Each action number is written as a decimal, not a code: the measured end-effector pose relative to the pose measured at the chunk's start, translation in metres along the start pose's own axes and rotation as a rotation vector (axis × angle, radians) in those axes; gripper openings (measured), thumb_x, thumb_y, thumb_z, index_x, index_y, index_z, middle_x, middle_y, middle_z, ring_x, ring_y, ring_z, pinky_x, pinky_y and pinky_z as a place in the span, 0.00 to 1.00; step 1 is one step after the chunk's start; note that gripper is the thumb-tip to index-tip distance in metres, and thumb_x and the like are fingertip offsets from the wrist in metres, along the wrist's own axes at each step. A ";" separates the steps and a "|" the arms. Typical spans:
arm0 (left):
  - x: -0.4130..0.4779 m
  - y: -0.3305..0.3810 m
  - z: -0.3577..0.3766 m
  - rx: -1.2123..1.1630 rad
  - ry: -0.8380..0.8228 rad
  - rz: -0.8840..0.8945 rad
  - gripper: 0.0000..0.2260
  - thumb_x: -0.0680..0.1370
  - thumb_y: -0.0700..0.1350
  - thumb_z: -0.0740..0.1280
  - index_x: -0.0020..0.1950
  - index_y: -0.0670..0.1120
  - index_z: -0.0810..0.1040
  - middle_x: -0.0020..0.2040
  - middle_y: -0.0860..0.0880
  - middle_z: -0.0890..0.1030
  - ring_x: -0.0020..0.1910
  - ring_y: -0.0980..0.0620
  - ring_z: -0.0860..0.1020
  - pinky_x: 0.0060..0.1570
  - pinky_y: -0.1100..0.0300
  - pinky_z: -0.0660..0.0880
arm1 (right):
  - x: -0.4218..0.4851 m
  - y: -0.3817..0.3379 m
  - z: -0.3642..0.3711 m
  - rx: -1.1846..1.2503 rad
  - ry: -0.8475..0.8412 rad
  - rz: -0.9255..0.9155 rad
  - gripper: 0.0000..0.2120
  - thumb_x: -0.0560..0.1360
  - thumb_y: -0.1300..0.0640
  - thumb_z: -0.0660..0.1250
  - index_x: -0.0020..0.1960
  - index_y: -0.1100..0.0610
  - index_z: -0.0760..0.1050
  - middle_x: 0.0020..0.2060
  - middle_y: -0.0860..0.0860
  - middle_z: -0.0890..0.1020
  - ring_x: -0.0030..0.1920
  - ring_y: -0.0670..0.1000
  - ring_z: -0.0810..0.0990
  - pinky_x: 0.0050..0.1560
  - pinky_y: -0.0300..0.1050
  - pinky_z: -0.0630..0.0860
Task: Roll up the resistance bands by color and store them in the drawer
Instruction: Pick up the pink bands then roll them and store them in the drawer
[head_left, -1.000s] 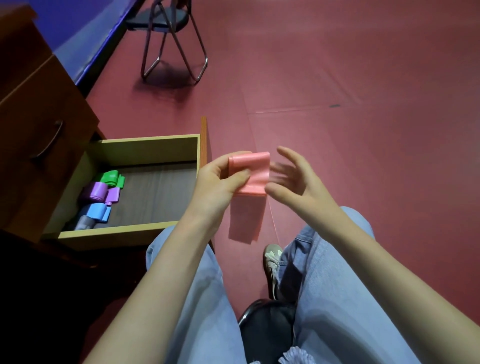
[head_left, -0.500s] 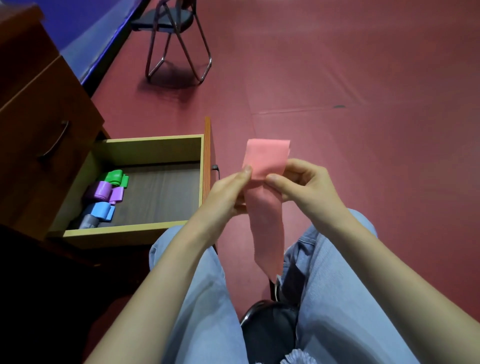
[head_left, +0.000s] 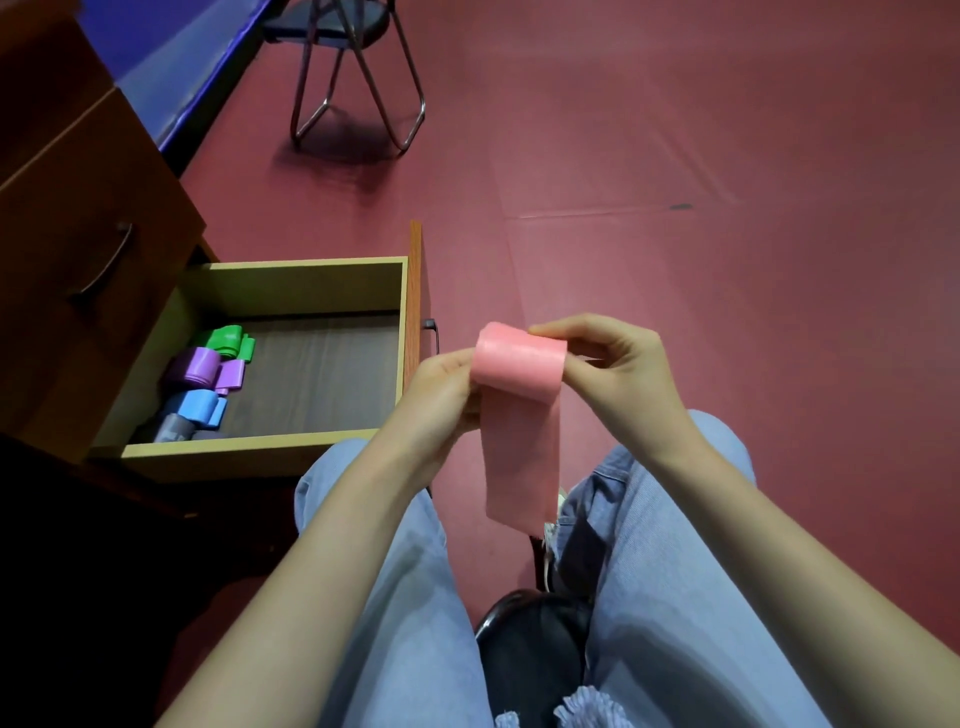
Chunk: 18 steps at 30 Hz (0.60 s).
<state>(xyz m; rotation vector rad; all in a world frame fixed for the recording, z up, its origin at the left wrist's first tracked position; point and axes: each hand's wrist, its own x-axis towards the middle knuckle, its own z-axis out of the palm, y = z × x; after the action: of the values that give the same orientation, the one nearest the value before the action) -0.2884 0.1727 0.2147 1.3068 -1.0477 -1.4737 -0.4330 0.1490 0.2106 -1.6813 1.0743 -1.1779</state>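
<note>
A pink resistance band (head_left: 519, 405) is held between both hands above my knees. Its top is curled over into a short roll and the rest hangs down flat. My left hand (head_left: 441, 389) pinches the roll's left end, and my right hand (head_left: 608, 369) pinches its right end. To the left an open wooden drawer (head_left: 260, 454) holds rolled bands along its left side: a green roll (head_left: 228, 340), a purple roll (head_left: 205, 366), a blue roll (head_left: 200, 405) and a grey roll (head_left: 174, 428).
The drawer belongs to a brown cabinet (head_left: 88, 223) with a shut drawer above. A folding metal chair (head_left: 353, 67) stands on the red floor (head_left: 727, 208) farther away. My legs in blue jeans and a dark stool seat (head_left: 530, 639) fill the lower view.
The band was a short fold in my left hand with the right hand open, then held upright by both hands. Now its top is curled over into a roll between both hands.
</note>
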 end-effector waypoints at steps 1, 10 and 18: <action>-0.001 0.002 0.000 -0.043 -0.001 -0.016 0.15 0.77 0.37 0.56 0.36 0.47 0.78 0.24 0.55 0.77 0.24 0.62 0.74 0.27 0.72 0.72 | -0.001 0.001 0.000 -0.010 -0.012 -0.004 0.20 0.68 0.73 0.67 0.39 0.46 0.78 0.32 0.33 0.82 0.38 0.37 0.79 0.43 0.30 0.75; 0.001 0.004 -0.003 -0.187 -0.121 -0.187 0.28 0.79 0.58 0.46 0.36 0.45 0.78 0.22 0.52 0.76 0.22 0.59 0.73 0.25 0.71 0.69 | -0.003 0.004 -0.004 -0.046 -0.086 -0.032 0.19 0.68 0.74 0.65 0.50 0.53 0.77 0.43 0.44 0.80 0.44 0.36 0.79 0.48 0.29 0.74; 0.001 -0.009 -0.004 0.029 -0.042 0.040 0.06 0.75 0.38 0.64 0.49 0.46 0.78 0.40 0.49 0.81 0.35 0.60 0.79 0.38 0.69 0.75 | -0.010 0.002 -0.001 -0.004 -0.108 0.090 0.24 0.72 0.76 0.58 0.58 0.51 0.72 0.47 0.44 0.79 0.46 0.33 0.78 0.50 0.29 0.74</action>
<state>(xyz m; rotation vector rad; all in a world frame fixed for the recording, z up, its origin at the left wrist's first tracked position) -0.2851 0.1739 0.2051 1.2728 -1.1202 -1.4672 -0.4362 0.1577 0.2056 -1.6627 1.0745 -1.0163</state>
